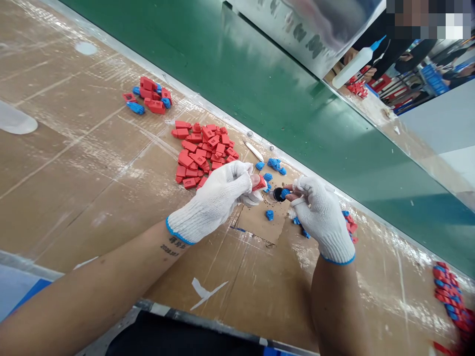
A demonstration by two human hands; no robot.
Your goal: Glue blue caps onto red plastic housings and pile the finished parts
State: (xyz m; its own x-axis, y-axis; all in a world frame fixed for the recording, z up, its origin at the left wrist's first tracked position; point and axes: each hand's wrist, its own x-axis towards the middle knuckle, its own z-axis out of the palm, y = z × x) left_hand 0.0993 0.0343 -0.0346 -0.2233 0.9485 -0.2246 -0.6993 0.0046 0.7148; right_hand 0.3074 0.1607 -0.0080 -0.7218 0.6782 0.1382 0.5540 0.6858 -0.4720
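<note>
My left hand (217, 198), in a white knit glove, is closed around a small red plastic piece (260, 184) whose tip sticks out past the fingers. My right hand (319, 215), also gloved, pinches a small blue plastic piece (285, 193) right beside a small dark round dish (277, 194). The two pieces are a short gap apart. Just beyond my left hand lies a heap of red pieces (202, 153). Loose blue pieces (274, 164) lie around and between my hands.
A cardboard-covered worktop (92, 188) runs along a green conveyor belt (282, 94). Joined red-and-blue pieces sit at the far left (150, 96) and the right edge (451, 301). A white squeeze bottle (354, 66) and another person's dark-sleeved arm (393, 49) are across the belt.
</note>
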